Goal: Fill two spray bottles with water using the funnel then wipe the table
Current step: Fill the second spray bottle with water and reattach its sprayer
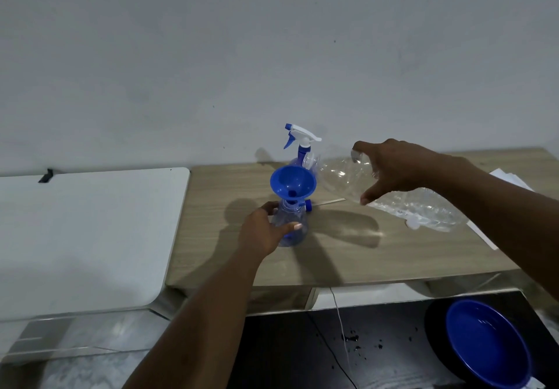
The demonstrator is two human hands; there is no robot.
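On the surface (332, 255) before me, a funnel (292, 183) sits in one spray bottle (289, 222); the second spray bottle (301, 143) stands just behind it, a tilted water bottle (348, 177) to their right.

You face a plain pale wall (272, 40), scuffed with a few dark marks towards its upper right. Against it stands a light wood-grain table (348, 261), lit from above so that soft shadows fall on its top. Butted to that table's left edge sits a white table (90, 231) with rounded corners and a small black clip at its far edge. Below you see a mottled grey floor (90, 367), a dark low surface (302, 358) and a thin cable (341, 328) hanging down.
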